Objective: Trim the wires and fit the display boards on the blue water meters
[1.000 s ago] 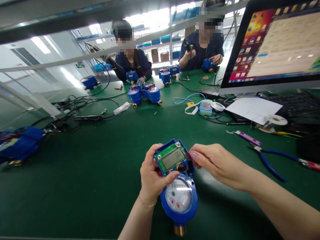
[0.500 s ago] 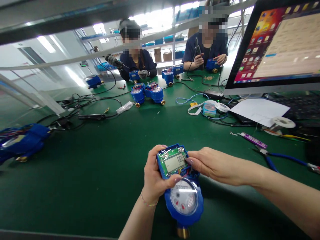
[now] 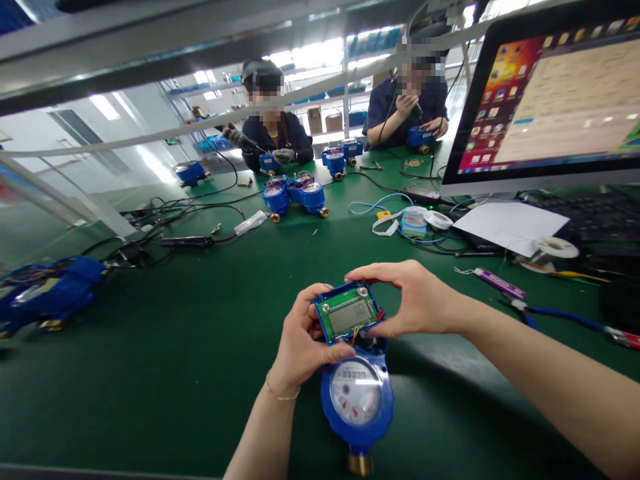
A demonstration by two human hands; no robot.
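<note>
A blue water meter [image 3: 358, 400] with a round dial and a brass end lies on the green table [image 3: 165, 373]. Its open upper housing shows a green circuit board [image 3: 349, 304] with a small display and coloured wires. My left hand [image 3: 307, 333] grips the left side of the housing, thumb near its lower edge. On the other side, my right hand [image 3: 417, 300] holds the housing between fingers at the top edge and the thumb at the lower right corner, near the wires.
Blue meters [image 3: 307, 195] stand farther back, more [image 3: 65, 290] at far left. Cables and a black tool [image 3: 187, 241] lie left. A monitor [image 3: 545, 107], paper [image 3: 510, 225], a purple packet [image 3: 500, 283] and blue-handled pliers [image 3: 565, 315] are right. Two people work across the table.
My right hand has spread from a pinch at the housing's right edge to a hold around its top and lower right corner. The meter has shifted slightly left.
</note>
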